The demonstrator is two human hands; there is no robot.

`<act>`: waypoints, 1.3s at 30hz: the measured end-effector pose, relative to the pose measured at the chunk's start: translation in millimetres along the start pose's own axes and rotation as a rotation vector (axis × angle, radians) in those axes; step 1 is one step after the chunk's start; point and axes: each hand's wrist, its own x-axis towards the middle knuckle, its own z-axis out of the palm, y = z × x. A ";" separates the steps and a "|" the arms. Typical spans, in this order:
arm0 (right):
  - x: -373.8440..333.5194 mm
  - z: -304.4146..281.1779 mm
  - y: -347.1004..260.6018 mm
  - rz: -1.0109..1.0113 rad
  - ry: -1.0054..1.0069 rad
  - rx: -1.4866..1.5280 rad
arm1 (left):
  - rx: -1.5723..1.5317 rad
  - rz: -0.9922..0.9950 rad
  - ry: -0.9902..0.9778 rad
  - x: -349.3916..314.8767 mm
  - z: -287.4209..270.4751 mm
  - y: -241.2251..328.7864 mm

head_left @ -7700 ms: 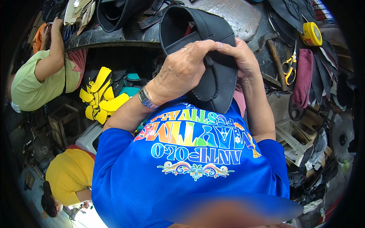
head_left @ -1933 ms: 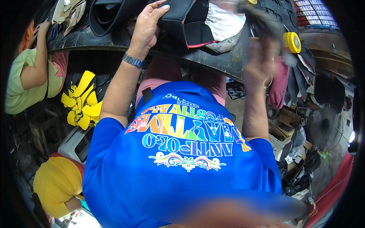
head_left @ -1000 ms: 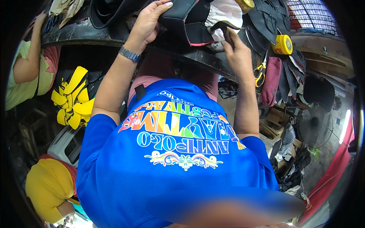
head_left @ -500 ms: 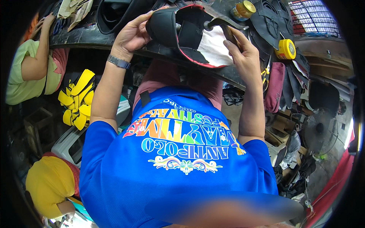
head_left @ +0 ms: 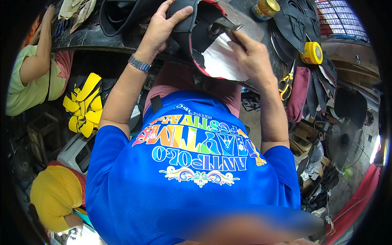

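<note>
Up at the near edge of the black table (head_left: 77,40), my left hand (head_left: 165,26) grips a curved black padded piece (head_left: 179,34) with red edging, thumb on its outer face. Its hollow side opens toward the right, showing black inner walls and a loose-looking white sheet (head_left: 220,59). My right hand (head_left: 257,59) is closed around a hammer (head_left: 222,25), whose dark metal head is inside the piece's opening. Most of the hammer's handle is hidden by my fingers.
Right of my right hand are yellow-handled scissors (head_left: 286,86), a maroon pouch (head_left: 299,94), a yellow tub (head_left: 312,53) and a jar (head_left: 266,9). Black cut pieces (head_left: 290,20) lie beyond. Yellow strips (head_left: 83,106) hang at left. Two people sit on the left side.
My left hand has shifted right and up, its thumb now across the black piece, which has tilted. The hammer has moved left and deeper into the opening.
</note>
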 end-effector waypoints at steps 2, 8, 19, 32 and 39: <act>0.1 -10.8 -3.7 -0.106 0.142 0.129 | 0.009 -0.013 -0.003 3.0 -0.9 3.9; 5.8 5.4 -20.3 0.120 -0.001 -0.184 | 0.104 0.021 0.020 1.8 4.5 8.0; 10.8 11.0 -14.3 0.005 0.108 -0.152 | 0.132 0.009 -0.024 0.9 6.8 9.9; -27.5 30.1 11.5 0.016 0.141 -0.287 | 0.107 0.013 -0.031 3.2 11.2 10.2; -25.0 -24.3 7.1 -0.074 0.158 0.193 | 0.055 -0.002 -0.074 1.7 10.8 14.6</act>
